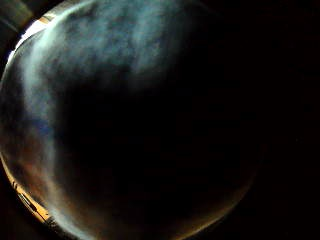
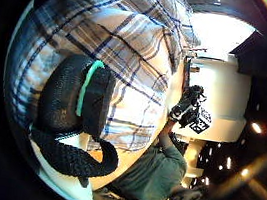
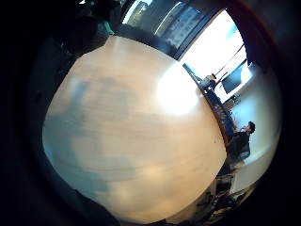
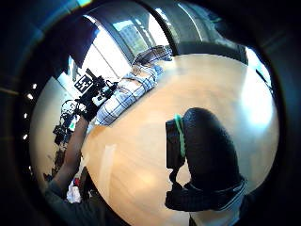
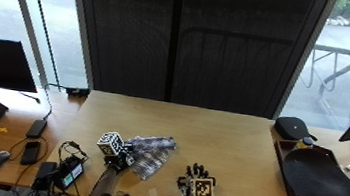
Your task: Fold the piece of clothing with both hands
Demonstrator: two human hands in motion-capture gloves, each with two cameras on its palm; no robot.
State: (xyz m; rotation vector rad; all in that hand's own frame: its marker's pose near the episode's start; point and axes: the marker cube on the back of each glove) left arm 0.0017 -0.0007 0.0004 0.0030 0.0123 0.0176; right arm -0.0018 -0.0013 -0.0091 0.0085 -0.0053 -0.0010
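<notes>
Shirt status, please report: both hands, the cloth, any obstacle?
Left hand on the plaid shirt, fingers curled. Right hand open above bare table. Shirt bunched, unfolded. Nothing in the way.

Outside view: high behind the person, looking down on the desk (image 5: 224, 134). Left palm views: close against the plaid clothing (image 2: 131, 44), little-finger side nearly dark. Right palm views: facing the bare desk. Both thumb-side views share the clothing.
</notes>
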